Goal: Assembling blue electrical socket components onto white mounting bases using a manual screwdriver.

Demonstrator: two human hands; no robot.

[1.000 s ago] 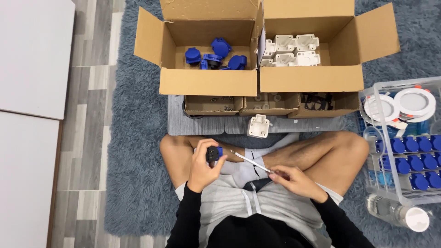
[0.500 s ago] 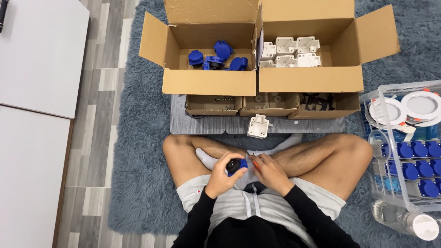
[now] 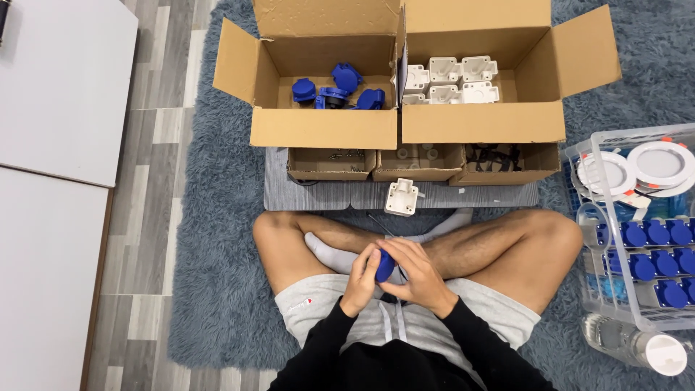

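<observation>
Blue part [image 3: 384, 266] between both hands

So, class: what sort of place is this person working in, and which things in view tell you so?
Probably a room at home used as a makeshift assembly spot: the person sits cross-legged on a shaggy grey rug over wood-look flooring, facing open cardboard boxes of blue and white plastic parts, both hands around a blue part.

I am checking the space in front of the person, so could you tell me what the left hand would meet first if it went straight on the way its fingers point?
The left hand points up and slightly right, its fingers on the blue part held with the right hand. Past that, probably the white housing on the grey mat; depth is unclear.
</observation>
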